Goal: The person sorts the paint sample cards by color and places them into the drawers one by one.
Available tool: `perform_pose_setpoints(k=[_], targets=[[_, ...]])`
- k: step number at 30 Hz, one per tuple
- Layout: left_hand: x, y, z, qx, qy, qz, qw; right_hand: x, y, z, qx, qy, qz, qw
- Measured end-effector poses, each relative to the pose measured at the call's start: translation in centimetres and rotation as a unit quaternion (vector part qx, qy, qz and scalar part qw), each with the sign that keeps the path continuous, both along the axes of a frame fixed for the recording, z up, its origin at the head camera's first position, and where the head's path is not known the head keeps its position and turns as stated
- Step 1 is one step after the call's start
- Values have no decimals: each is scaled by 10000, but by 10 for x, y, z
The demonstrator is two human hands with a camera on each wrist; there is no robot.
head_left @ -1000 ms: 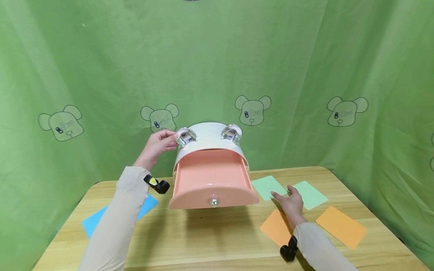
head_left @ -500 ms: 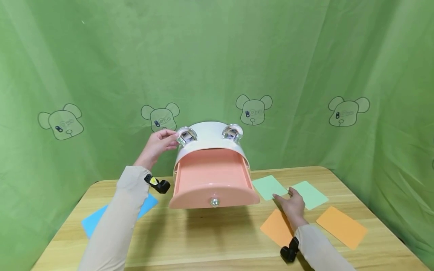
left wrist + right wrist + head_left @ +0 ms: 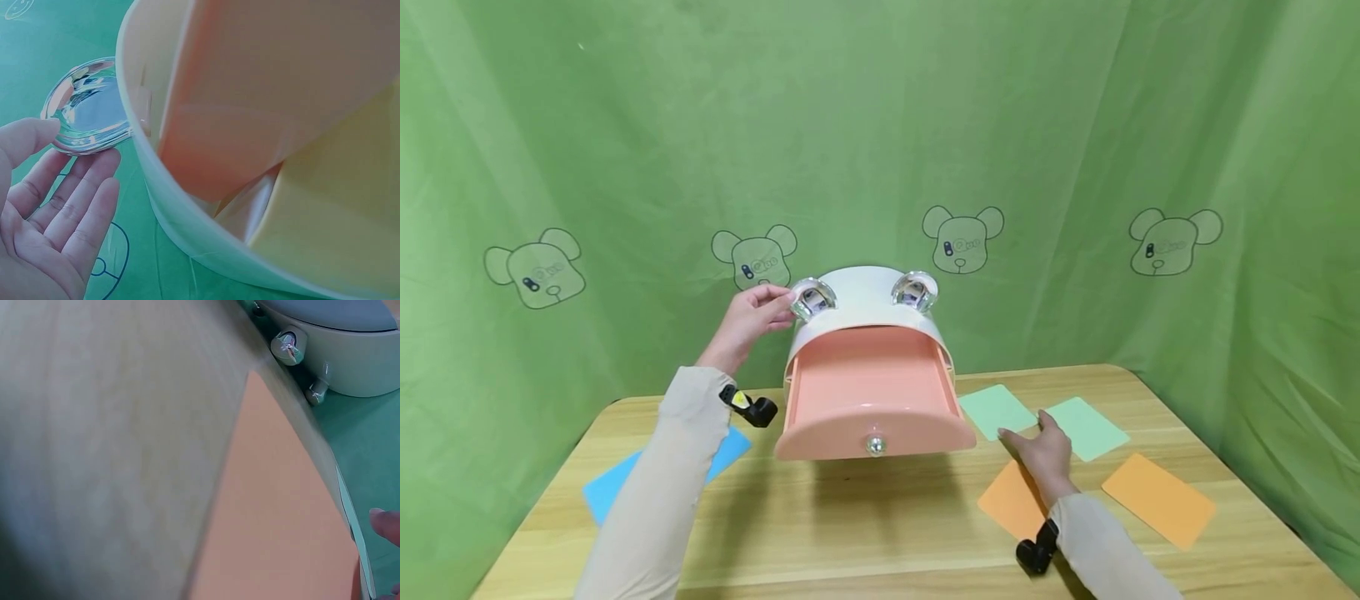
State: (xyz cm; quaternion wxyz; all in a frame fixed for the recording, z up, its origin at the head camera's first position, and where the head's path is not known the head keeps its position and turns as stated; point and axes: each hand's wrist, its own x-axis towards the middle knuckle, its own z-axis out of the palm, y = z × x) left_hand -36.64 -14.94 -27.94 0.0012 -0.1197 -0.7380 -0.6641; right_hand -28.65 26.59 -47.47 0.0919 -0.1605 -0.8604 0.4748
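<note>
A white box with two round silver ears stands at the back of the table, its pink drawer pulled out by a silver knob. My left hand pinches the left silver ear between thumb and fingers. The left wrist view shows the thumb on the ear's front and fingers behind its lower rim. My right hand is low at the table's right, thumb and forefinger spread near the edges of two pale green cards. Only its fingertips show at the right wrist view's edge.
One orange card lies partly under the right forearm, another farther right. Blue paper shows on both sides of the left sleeve. Green cloth with bear heads hangs behind the wooden table.
</note>
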Motion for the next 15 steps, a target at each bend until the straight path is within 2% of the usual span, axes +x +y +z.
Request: perform_pose_setpoints(k=[6,15], targets=[[0,0,1,-26,-17,29,10000,-2,-3,1,494,-111,64,9987],[1,1,1,5,-41,57,10000,-1,-10,0,1130,-45,146,9935]])
